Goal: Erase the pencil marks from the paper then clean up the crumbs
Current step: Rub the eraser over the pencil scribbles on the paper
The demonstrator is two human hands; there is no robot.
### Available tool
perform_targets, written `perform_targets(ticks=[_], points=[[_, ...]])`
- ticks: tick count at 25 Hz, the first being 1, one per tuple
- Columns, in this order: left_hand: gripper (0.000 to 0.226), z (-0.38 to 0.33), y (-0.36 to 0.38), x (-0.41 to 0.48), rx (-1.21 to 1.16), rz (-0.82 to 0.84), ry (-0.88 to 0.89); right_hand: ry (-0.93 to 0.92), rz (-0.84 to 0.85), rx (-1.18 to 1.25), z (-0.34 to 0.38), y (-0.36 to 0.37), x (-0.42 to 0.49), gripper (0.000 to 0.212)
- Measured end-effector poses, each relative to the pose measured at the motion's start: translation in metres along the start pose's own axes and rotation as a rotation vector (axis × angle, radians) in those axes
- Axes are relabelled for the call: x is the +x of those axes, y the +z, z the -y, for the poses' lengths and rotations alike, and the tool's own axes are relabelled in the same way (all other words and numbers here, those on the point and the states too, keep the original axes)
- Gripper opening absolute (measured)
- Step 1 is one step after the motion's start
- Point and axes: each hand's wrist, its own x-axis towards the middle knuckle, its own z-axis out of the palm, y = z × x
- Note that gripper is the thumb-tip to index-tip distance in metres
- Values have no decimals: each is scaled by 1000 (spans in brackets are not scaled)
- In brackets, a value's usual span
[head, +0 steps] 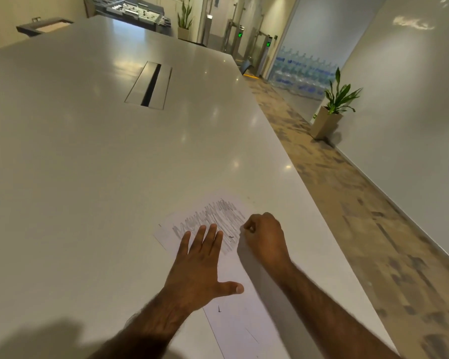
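Nearest, the paper (244, 320) lay near the right edge of the table (88, 151), and the left hand (200, 265) was flat on it, fingers straight and spread, gripping nothing, just pinning the sheet. Further up, the right hand (265, 239) was curled tight at the right end of the pencil marks (213, 216); whether an eraser sat inside, I couldn't tell. Best bet: short strokes away from the pinning hand, so nothing creases.
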Motion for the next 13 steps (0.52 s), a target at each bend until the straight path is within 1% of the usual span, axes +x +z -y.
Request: perform_targets(ticks=[3,5,8,11,13], points=[[130,1,0,0,9,-4,-1,-70,31,-19,4,4,-22,15],[131,1,1,1,17,0,-3,-18,-1,-45,-1,1,3,14],[131,1,1,-1,13,1,1,112,-11,38,-10,-10,34,12],[134,0,0,-1,1,1,-1,106,-12,26,-4,-10,-1,16],[132,0,-1,-1,8,7,-8,74,13,30,-4,-6,-35,18]])
